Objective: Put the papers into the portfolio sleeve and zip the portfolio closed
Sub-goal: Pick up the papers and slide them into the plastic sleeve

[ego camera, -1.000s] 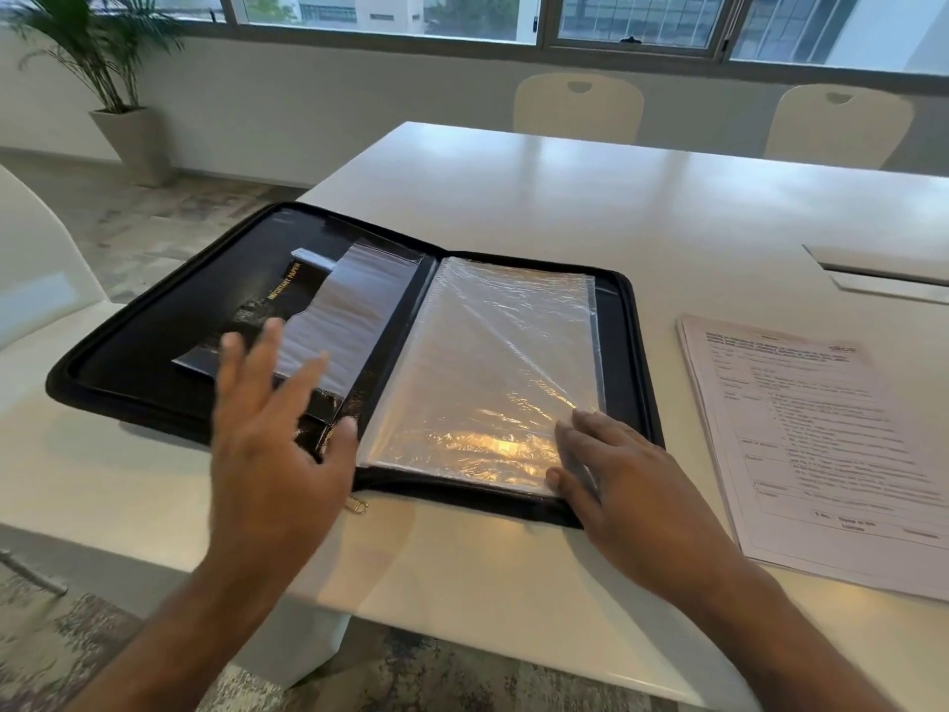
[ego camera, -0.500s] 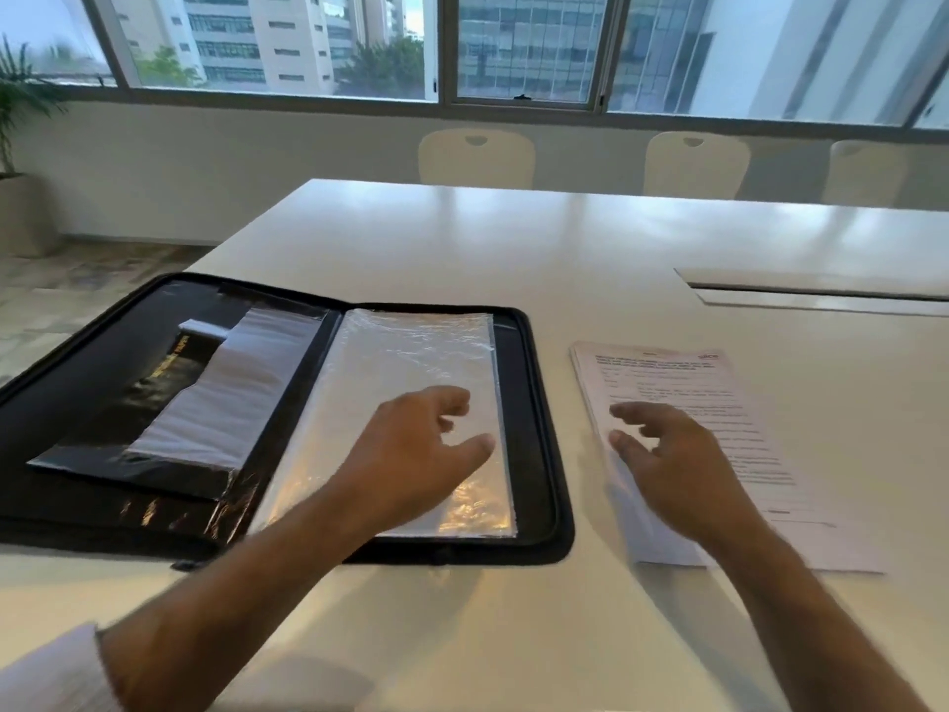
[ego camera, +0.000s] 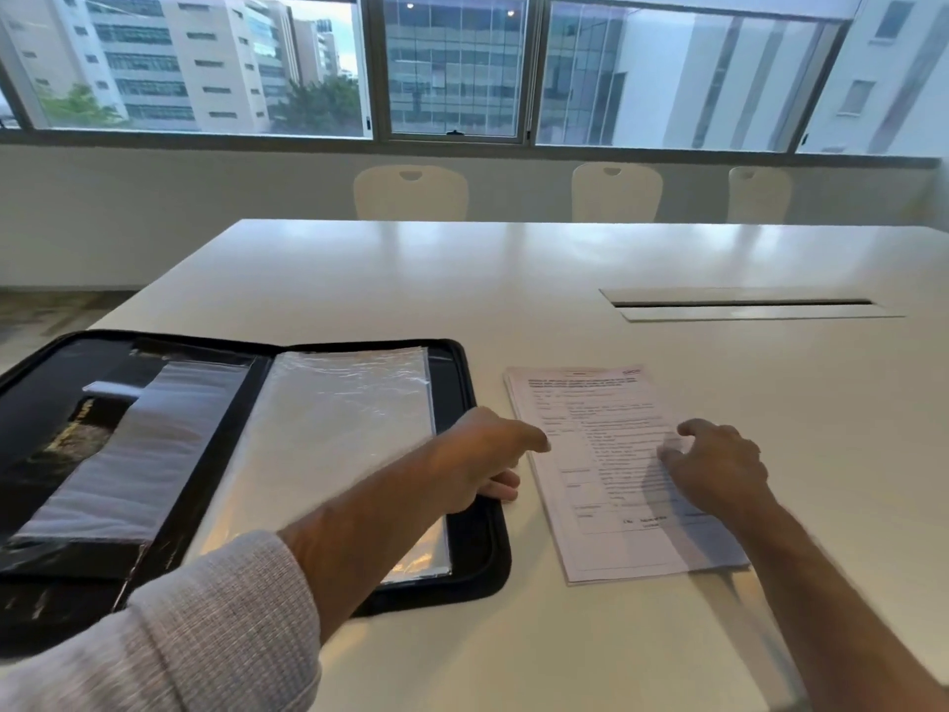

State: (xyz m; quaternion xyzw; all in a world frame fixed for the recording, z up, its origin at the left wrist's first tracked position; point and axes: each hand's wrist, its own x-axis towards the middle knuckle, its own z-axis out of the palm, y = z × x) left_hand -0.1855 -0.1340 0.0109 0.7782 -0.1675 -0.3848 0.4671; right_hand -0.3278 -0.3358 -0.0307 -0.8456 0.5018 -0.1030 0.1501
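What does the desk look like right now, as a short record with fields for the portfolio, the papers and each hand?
portfolio: black zip portfolio lying open on the white table
sleeve: clear plastic sleeve on its right half, no printed sheets visible in it
papers: printed stack flat on the table, right of the portfolio
left hand: left hand over the portfolio's right edge, reaching toward the papers
right hand: right hand with fingertips on the papers

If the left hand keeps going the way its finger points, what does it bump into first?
Probably the papers. The left hand reaches over the portfolio's right edge, its fingers aimed rightward at the stack's near-left edge. Whether it is touching yet is unclear.
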